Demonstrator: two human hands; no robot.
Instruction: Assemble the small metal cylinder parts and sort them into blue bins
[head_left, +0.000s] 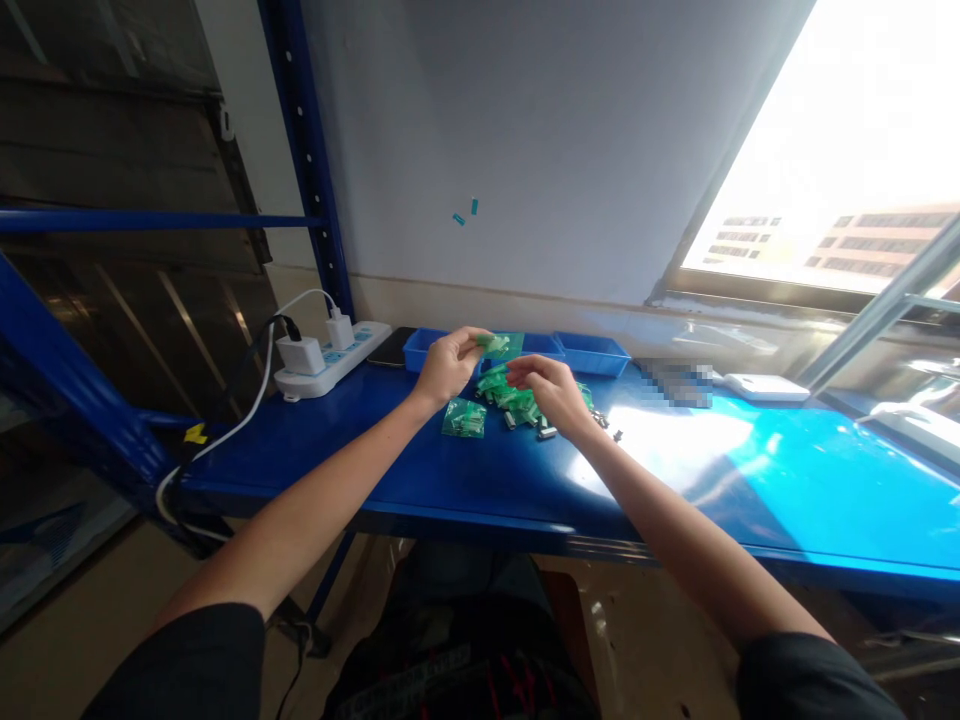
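My left hand (452, 366) pinches a small green see-through bag (510, 346) by its left side, holding it up above the table near the blue bins. Beside it on the right, my right hand (550, 384) hovers over a heap of green bags and small metal parts (517, 404). Its fingers are bent toward the held bag; whether anything is between them I cannot make out. A filled green bag (464, 419) lies flat on the table, left of the heap. Several small dark parts (600, 418) lie past my right wrist.
Blue plastic bins (592, 353) stand along the wall behind the heap. At the left is a white power strip (334, 360) with plugged-in chargers and a trailing white cable (251, 415). A dark flat object (392, 346) lies beside it. A white box (766, 387) sits right on the blue table (360, 445).
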